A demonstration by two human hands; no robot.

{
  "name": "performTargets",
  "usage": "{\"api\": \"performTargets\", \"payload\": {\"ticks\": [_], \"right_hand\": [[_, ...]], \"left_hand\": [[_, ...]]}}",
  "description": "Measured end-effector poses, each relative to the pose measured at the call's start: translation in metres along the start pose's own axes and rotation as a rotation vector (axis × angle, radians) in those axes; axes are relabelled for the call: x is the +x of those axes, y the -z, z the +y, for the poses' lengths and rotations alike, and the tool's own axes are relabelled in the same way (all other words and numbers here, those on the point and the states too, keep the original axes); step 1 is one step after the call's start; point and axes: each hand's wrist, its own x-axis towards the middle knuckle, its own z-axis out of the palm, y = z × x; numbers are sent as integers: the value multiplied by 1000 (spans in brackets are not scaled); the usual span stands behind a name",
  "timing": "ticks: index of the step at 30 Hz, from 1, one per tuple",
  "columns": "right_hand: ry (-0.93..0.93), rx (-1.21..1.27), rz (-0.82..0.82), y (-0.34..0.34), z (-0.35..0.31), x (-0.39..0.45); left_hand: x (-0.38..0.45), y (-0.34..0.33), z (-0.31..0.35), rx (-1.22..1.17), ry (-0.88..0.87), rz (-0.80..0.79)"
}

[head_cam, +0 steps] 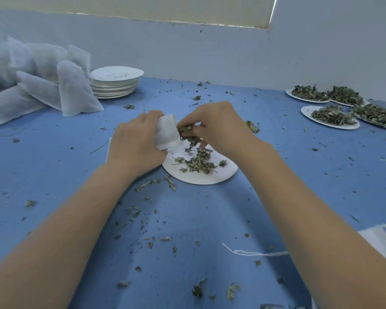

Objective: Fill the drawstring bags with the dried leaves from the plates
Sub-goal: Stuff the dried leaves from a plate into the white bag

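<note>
My left hand (pixel 136 141) grips a small white drawstring bag (pixel 166 132) held over the far left of a white plate (pixel 210 178). My right hand (pixel 218 126) pinches a clump of dried leaves (pixel 188 134) right at the bag's mouth. A loose heap of dried leaves (pixel 198 163) lies in the middle of the plate. Some bits hang or fall below the pinched clump.
Filled white bags (pixel 42 85) lie piled at the far left beside a stack of used plates (pixel 115 83). Several plates heaped with leaves (pixel 334 115) stand at the right. Another bag with its string (pixel 374 239) lies under my right forearm. Leaf crumbs litter the blue cloth (pixel 54 175).
</note>
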Motion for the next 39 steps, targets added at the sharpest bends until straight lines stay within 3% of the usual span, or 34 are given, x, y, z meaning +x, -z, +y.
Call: {"api": "performTargets", "payload": {"ticks": [3, 10, 19, 23, 30, 32, 37, 39], "right_hand": [[66, -138, 1, -1, -6, 1], [44, 157, -163, 12, -7, -8], [107, 19, -25, 0, -9, -4], [25, 291, 0, -1, -3, -6], [-11, 515, -156, 18, 4, -11], [-43, 474, -59, 15, 3, -10], [-61, 102, 75, -7, -12, -2], [-68, 106, 121, -10, -14, 0]], "left_hand": [[-1, -2, 6, -17, -31, -15], [-1, 1, 8, -110, -13, -18], [-3, -1, 13, -316, -46, 4], [-3, -2, 12, -357, -15, 17], [-1, -4, 9, -322, -20, 18], [0, -3, 9, -323, -11, 19], [0, -4, 14, -240, -52, -16], [1, -4, 18, -205, -39, 9]]}}
